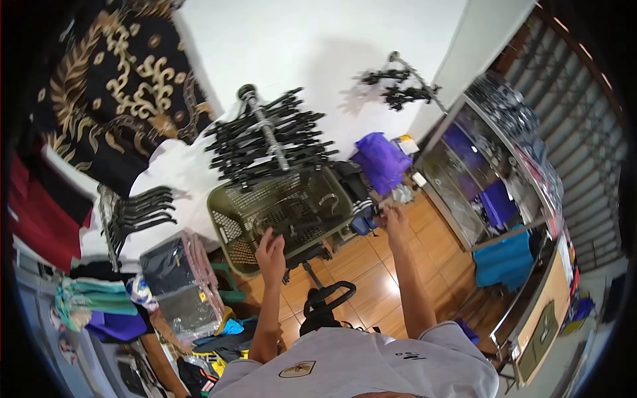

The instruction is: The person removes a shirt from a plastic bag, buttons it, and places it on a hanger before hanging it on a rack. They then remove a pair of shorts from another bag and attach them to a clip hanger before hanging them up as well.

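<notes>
My left hand [271, 255] is over the front rim of a green plastic laundry basket [232, 255], its fingers apart and nothing in them. Dark hangers [288, 217] lie in a pile at the bottom of the basket. To the right of the basket, my right hand [394, 223] is raised with thumb and fingers loosely apart, slightly blurred. Nothing shows in its grasp. Just left of that hand sits a blue bag-like item [363, 219]. Above the basket, many black hangers [225, 149] hang on a metal wall rod [269, 132].
A purple bag [381, 162] stands against the wall, with a glass display case [458, 179] to its right. Another wall rod [415, 73] carries a few black hangers. Packed clothes [182, 285] are stacked at left. A black curved handle [332, 292] stands before me on the tiled floor.
</notes>
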Demonstrator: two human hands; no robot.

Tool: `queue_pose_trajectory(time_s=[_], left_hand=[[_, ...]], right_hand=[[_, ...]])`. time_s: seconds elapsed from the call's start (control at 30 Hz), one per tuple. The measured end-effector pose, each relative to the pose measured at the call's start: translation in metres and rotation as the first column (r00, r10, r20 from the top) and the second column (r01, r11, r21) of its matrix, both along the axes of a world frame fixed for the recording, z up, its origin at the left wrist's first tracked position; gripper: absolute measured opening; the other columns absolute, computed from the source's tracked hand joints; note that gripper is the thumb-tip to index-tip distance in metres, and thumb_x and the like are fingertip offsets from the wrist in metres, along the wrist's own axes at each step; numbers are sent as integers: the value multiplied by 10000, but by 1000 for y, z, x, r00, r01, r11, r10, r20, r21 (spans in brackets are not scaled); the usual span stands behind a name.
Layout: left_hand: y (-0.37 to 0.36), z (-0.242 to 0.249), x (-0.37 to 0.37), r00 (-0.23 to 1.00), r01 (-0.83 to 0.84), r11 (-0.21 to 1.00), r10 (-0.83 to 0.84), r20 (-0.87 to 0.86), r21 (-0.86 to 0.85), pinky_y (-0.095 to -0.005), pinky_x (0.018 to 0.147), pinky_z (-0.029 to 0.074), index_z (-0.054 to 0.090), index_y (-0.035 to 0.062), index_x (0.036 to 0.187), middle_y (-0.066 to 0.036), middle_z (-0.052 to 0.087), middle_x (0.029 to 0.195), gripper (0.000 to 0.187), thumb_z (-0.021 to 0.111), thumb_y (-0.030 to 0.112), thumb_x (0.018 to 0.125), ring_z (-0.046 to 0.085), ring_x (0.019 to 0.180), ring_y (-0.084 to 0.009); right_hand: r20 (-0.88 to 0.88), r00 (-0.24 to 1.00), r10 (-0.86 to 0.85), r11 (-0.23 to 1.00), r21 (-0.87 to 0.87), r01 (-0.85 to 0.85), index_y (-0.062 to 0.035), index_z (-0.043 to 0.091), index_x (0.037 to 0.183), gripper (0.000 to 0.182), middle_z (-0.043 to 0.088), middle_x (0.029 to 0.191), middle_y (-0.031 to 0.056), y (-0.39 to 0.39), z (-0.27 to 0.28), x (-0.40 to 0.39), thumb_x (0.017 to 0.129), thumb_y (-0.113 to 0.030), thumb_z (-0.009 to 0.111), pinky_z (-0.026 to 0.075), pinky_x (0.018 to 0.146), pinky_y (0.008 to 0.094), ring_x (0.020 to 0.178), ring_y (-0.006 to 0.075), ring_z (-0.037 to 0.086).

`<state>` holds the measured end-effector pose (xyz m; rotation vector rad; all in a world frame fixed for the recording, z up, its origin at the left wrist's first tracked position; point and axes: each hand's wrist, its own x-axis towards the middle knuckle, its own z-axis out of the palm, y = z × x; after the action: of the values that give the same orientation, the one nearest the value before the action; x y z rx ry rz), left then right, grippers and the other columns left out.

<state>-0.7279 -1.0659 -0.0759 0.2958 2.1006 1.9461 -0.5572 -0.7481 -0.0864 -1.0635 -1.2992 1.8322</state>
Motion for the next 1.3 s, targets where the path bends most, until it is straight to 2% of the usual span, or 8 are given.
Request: queue_pose_trajectory(time_s=[0.07, 0.17, 0.23, 0.43, 0.57, 0.87, 1.17, 1.3], left_hand=[[5, -15, 38, 996, 83, 996, -84, -30, -14, -256, 775, 521, 604, -65, 1381, -103, 686, 1105, 429, 693, 115, 1002, 643, 909, -121], [19, -33, 105, 961, 275, 961, -275, -2, 28, -246, 772, 523, 631, -73, 1282, -80, 683, 1046, 338, 690, 83, 989, 645, 878, -115], [36, -33, 154, 901, 428, 901, -431, 51, 66, -247, 784, 537, 623, -65, 1206, -70, 679, 995, 259, 682, 47, 980, 665, 906, -117], [100, -44, 317, 656, 747, 662, -749, 91, 62, -225, 711, 511, 625, -18, 1157, -59, 712, 948, 232, 708, 19, 943, 641, 791, -86], [135, -44, 432, 410, 909, 415, -907, 95, 37, -223, 673, 483, 634, -4, 1147, -53, 722, 920, 254, 740, 35, 919, 641, 787, -78], [179, -18, 648, -22, 999, -20, -999, 34, 48, -240, 691, 510, 645, 6, 1141, -48, 725, 961, 239, 737, 32, 922, 661, 819, -86], [242, -5, 761, -246, 957, -231, -967, 70, 174, -254, 787, 547, 635, 20, 1108, -60, 723, 991, 207, 725, -2, 923, 684, 881, -110], [286, -8, 809, -290, 937, -270, -955, 62, 221, -253, 812, 548, 632, 27, 1103, -56, 727, 999, 209, 729, -3, 921, 682, 902, -106]], right_hand=[[21, 996, -87, 993, -74, 89, -96, 628, 1127, 171, 631, 813, -2, -14, -21, 77, 1019, -228, 640, 536, 623, 257, 653, 106, 630], [199, 955, -220, 960, -131, 249, -100, 652, 1086, 137, 633, 806, -10, -49, -39, 206, 1015, -213, 620, 516, 566, 241, 639, 91, 620], [269, 900, -344, 908, -150, 392, -44, 630, 1129, 223, 699, 875, 63, -79, -60, 290, 1020, -238, 639, 511, 546, 255, 661, 147, 690], [292, 680, -673, 602, -317, 732, -103, 640, 1070, 131, 613, 774, -25, -180, -82, 505, 1007, -218, 640, 485, 511, 251, 657, 132, 692], [245, 484, -840, 406, -308, 860, -87, 630, 1059, 115, 653, 817, 28, -236, -78, 617, 1007, -190, 626, 502, 501, 242, 651, 135, 705], [144, 0, -990, -33, -226, 974, -61, 631, 1118, 153, 717, 876, 57, -330, -39, 770, 1016, -173, 650, 456, 484, 210, 636, 102, 668], [246, -70, -967, -52, 80, 995, -72, 663, 1061, 134, 720, 883, 41, -344, -35, 843, 999, -189, 685, 471, 518, 219, 700, 95, 657], [128, -42, -991, -40, 17, 999, -48, 667, 1048, 96, 717, 907, 57, -318, -12, 884, 995, -126, 649, 524, 572, 246, 743, 123, 675]])
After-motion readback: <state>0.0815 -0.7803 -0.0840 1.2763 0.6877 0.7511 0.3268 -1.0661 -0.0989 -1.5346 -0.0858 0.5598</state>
